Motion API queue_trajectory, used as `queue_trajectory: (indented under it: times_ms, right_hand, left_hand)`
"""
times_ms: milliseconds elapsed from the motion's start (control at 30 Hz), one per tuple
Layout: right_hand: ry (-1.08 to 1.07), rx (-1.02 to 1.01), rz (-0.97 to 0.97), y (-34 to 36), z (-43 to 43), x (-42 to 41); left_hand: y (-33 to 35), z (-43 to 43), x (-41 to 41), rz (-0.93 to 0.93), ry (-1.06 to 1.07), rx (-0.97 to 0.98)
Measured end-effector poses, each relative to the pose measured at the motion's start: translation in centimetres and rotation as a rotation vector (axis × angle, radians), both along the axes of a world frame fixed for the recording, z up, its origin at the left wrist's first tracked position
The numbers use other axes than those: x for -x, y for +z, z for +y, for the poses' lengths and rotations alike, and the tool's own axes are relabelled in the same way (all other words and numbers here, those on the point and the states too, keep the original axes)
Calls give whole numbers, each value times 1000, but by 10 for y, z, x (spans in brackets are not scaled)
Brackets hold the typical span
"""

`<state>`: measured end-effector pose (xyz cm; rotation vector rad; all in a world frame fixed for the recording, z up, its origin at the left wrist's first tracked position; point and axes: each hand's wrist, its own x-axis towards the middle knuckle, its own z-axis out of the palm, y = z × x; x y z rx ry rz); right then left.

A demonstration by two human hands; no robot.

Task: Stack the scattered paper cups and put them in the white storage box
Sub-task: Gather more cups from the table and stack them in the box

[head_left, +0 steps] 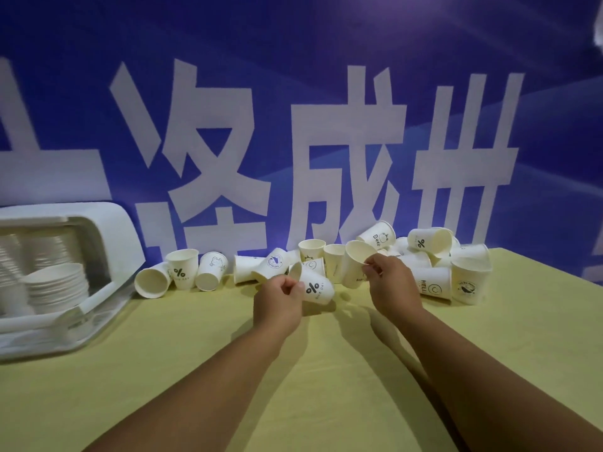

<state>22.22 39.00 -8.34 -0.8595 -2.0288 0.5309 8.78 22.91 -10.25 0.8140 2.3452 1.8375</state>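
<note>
My left hand (pixel 277 303) pinches the rim of a white paper cup with a "%" print (pixel 315 288), tilted with its base toward the right. My right hand (pixel 390 285) pinches the rim of a plain-looking white cup (pixel 352 265), held upright with its mouth tipped toward me. Several more white paper cups (pixel 434 272) lie scattered along the back of the table, some upright, some on their sides. The white storage box (pixel 107 230) stands at the left, holding stacks of cups (pixel 57 283).
A yellow-green tablecloth (pixel 195 353) covers the table. A blue banner with large white characters (pixel 326 141) hangs right behind the cups. More loose cups (pixel 177 272) sit between the box and my hands.
</note>
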Motion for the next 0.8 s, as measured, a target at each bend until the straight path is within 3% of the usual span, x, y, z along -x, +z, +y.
queue_trajectory:
  times_ms: [433, 800]
  right_hand:
    - [326, -14, 102, 36, -132, 79]
    - [519, 35, 216, 51, -233, 187]
  left_hand:
    - [56, -157, 68, 421, 251, 69]
    - [90, -283, 146, 537, 486, 119]
